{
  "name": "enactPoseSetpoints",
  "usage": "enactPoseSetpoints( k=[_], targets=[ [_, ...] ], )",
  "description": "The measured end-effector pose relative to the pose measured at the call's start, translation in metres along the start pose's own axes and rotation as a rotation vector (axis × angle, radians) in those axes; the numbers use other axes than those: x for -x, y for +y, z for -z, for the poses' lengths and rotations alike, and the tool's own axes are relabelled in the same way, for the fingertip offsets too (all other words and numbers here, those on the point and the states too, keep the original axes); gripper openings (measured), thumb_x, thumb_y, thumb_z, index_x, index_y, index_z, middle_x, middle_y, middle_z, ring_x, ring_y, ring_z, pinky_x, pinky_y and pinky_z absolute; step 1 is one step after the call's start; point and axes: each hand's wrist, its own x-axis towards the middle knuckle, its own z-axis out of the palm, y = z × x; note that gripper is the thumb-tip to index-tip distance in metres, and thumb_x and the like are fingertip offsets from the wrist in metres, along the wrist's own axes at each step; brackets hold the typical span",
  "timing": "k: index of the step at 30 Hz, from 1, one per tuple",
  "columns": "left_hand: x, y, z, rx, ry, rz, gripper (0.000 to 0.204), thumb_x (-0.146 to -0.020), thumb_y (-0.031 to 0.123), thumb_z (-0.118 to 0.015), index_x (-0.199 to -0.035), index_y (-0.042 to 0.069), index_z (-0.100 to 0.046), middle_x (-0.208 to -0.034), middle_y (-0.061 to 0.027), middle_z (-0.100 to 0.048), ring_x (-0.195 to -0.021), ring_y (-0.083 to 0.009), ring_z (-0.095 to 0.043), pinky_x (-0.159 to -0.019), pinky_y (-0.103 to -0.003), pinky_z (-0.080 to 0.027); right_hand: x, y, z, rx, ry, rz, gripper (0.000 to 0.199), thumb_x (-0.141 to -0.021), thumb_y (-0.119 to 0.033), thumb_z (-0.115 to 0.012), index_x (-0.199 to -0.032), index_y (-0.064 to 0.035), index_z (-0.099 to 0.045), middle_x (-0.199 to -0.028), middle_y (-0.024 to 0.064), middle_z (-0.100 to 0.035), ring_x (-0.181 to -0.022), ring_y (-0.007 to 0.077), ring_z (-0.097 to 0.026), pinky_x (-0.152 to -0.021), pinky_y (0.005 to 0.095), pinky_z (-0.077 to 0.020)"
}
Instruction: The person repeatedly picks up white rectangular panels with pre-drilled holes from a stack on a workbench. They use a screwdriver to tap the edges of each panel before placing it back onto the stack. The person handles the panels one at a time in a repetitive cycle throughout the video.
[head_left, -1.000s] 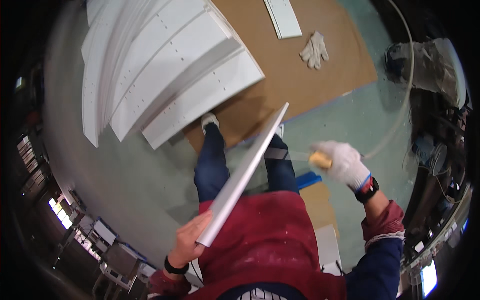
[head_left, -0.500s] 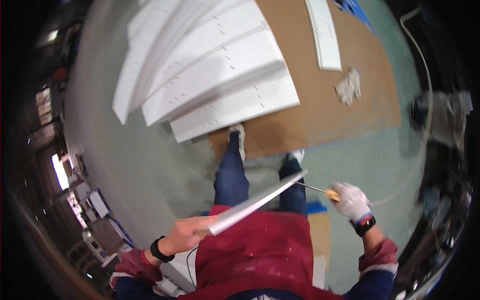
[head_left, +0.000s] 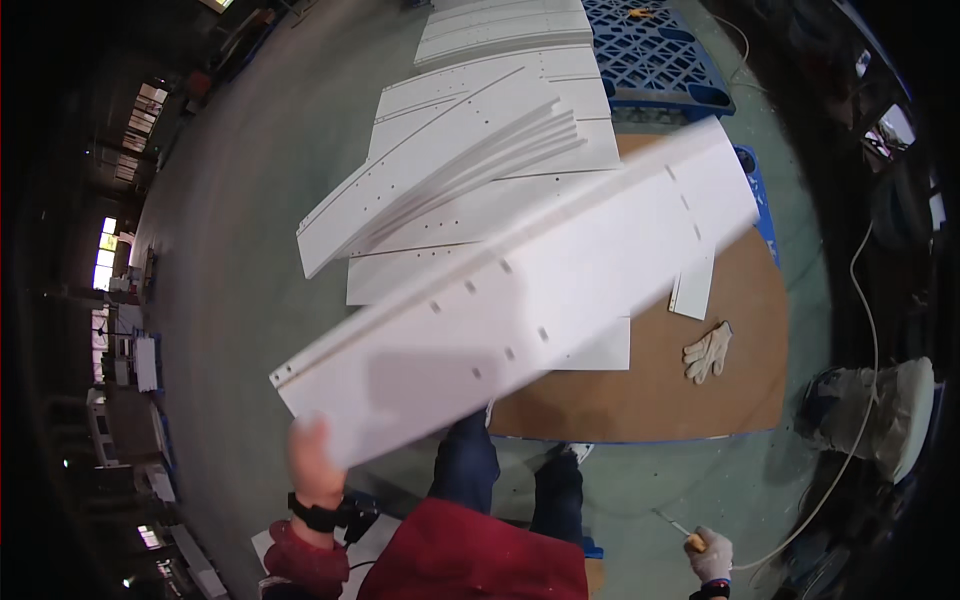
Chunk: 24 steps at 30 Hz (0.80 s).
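My bare left hand (head_left: 315, 465) grips the lower left corner of a long white panel (head_left: 590, 290), raised slantwise in front of me. The panel has small slots across its face and two holes near its left end; motion blurs part of it. Low on the right, my gloved right hand (head_left: 714, 558) is closed round the yellow-orange handle of a screwdriver (head_left: 678, 526). Its thin metal shaft points up and left, apart from the panel. Behind the raised panel, several overlapping white panels (head_left: 440, 130) lie on the floor, partly hidden.
Brown cardboard (head_left: 750, 400) covers the floor ahead, bearing a loose white glove (head_left: 708, 352) and a narrow white panel (head_left: 692, 290). A blue plastic pallet (head_left: 668, 60) lies farther off. A pale hose (head_left: 874, 330) runs along the right, past a plastic-wrapped object (head_left: 870, 415).
The panel has swung up and forward, from edge-on at my waist to its broad face showing. My right hand has moved down, and the screwdriver has come away from the panel. The view has tilted up.
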Motion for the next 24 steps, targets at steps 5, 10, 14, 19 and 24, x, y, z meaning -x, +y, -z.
enactPoseSetpoints(
  k=[5,10,14,19,24],
  targets=[
    [-0.13,-0.017,0.039,0.062,0.016,-0.002,0.035,-0.094,0.018,-0.054,-0.122,-0.003,-0.051,-0.117,-0.0122,-0.059,-0.109,-0.022,-0.057,-0.094,-0.034,-0.046,-0.031,-0.064,-0.014,0.06,-0.043,0.262,0.023,-0.071,-0.032,-0.071,-0.079,-0.014,-0.059,-0.071,0.0121,-0.061,-0.071,0.0348,-0.061,-0.061,0.0441,-0.0481],
    [-0.226,-0.018,0.083,0.035,0.12,0.038,0.025,-0.092,0.023,-0.058,-0.107,0.004,-0.061,-0.096,-0.0039,-0.066,-0.085,-0.015,-0.065,-0.068,-0.025,-0.051,-0.052,-0.119,-0.026,0.123,-0.115,0.338,0.024,-0.072,-0.036,-0.07,-0.083,-0.0164,-0.06,-0.071,0.0126,-0.062,-0.071,0.0354,-0.062,-0.061,0.0441,-0.0486],
    [-0.27,-0.022,0.116,-0.033,0.15,0.102,0.02,-0.089,0.025,-0.063,-0.098,0.007,-0.062,-0.087,-0.0011,-0.066,-0.074,-0.0128,-0.065,-0.057,-0.025,-0.049,-0.063,-0.147,-0.024,0.183,-0.154,0.295,0.025,-0.073,-0.036,-0.07,-0.085,-0.0168,-0.06,-0.072,0.0124,-0.062,-0.071,0.0356,-0.061,-0.061,0.0444,-0.0484],
    [-0.323,-0.007,0.154,-0.299,0.113,0.157,0.023,-0.09,0.023,-0.062,-0.101,0.003,-0.06,-0.095,-0.0055,-0.065,-0.087,-0.0141,-0.064,-0.072,-0.027,-0.05,-0.074,-0.16,-0.018,0.159,-0.146,0.27,0.024,-0.074,-0.034,-0.07,-0.084,-0.0156,-0.059,-0.073,0.0123,-0.062,-0.073,0.0356,-0.061,-0.062,0.0448,-0.0482],
    [-0.364,0.008,0.165,-0.625,0.066,0.051,0.045,-0.091,0.034,-0.059,-0.123,0.004,-0.05,-0.121,-0.0113,-0.055,-0.11,-0.0186,-0.053,-0.087,-0.035,-0.043,-0.081,-0.168,-0.018,0.179,-0.177,0.249,0.024,-0.073,-0.032,-0.071,-0.083,-0.0141,-0.058,-0.073,0.0126,-0.061,-0.073,0.0361,-0.061,-0.061,0.0448,-0.0476]
  ],
)
